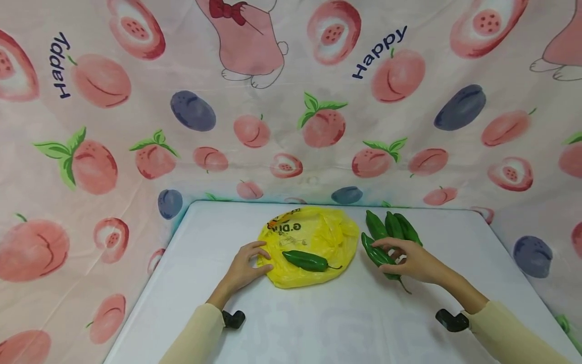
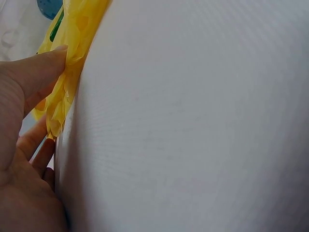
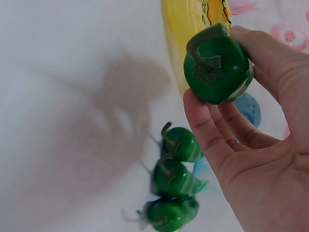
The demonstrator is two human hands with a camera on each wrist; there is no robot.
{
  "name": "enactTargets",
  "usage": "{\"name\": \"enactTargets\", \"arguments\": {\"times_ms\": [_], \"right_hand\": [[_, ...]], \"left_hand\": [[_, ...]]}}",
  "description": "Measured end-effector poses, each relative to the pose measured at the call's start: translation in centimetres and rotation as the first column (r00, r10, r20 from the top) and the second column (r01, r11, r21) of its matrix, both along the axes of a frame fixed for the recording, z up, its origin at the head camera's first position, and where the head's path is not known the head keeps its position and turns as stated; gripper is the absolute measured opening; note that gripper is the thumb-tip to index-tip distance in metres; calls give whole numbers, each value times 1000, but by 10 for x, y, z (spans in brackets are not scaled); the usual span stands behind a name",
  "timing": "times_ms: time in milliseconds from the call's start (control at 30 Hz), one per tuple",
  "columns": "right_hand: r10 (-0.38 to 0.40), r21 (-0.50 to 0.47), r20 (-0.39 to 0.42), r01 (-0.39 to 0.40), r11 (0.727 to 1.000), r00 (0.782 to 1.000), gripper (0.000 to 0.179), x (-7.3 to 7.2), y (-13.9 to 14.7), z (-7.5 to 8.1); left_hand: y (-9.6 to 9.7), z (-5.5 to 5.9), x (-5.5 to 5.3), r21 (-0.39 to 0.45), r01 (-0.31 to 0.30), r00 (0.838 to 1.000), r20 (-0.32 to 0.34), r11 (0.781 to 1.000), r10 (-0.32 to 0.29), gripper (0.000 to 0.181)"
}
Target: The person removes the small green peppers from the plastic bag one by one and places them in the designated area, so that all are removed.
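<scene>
A yellow plastic bag (image 1: 313,227) with black print lies on the white table, and one green pepper (image 1: 305,261) rests on it. My left hand (image 1: 247,265) holds the bag's left edge, thumb and fingers set apart on the plastic. In the left wrist view the thumb meets the bag (image 2: 72,72), with other fingers lower along it. My right hand (image 1: 411,258) grips another green pepper (image 1: 375,255) between thumb and fingers, above the table; its stem end (image 3: 217,67) faces the right wrist camera. Three more green peppers (image 3: 174,176) lie side by side beyond that hand.
The white table (image 1: 204,232) ends at a back edge against a fruit-printed cloth (image 1: 273,101). That cloth also hangs along both sides. Dark wrist devices (image 1: 452,320) sit under both forearms.
</scene>
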State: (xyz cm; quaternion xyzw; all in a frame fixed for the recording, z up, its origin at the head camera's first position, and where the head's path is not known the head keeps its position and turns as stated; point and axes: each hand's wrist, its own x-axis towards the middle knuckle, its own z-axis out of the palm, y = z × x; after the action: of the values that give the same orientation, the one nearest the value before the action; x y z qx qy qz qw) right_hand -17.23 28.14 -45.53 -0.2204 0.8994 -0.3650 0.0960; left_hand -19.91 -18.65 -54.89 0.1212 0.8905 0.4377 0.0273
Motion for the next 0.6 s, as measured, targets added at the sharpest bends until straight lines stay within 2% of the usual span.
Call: {"name": "enactTargets", "arguments": {"times_ms": [333,600], "right_hand": [[-95,-10,-2,95,995,995,56,22,17,-14],[-167,-36,64,170,985,984,59,35,21,-33]], "left_hand": [[1,0,-1,3,1,1000,11,1000,-2,15],[0,0,-1,2,8,1000,18,1000,-8,16]]}}
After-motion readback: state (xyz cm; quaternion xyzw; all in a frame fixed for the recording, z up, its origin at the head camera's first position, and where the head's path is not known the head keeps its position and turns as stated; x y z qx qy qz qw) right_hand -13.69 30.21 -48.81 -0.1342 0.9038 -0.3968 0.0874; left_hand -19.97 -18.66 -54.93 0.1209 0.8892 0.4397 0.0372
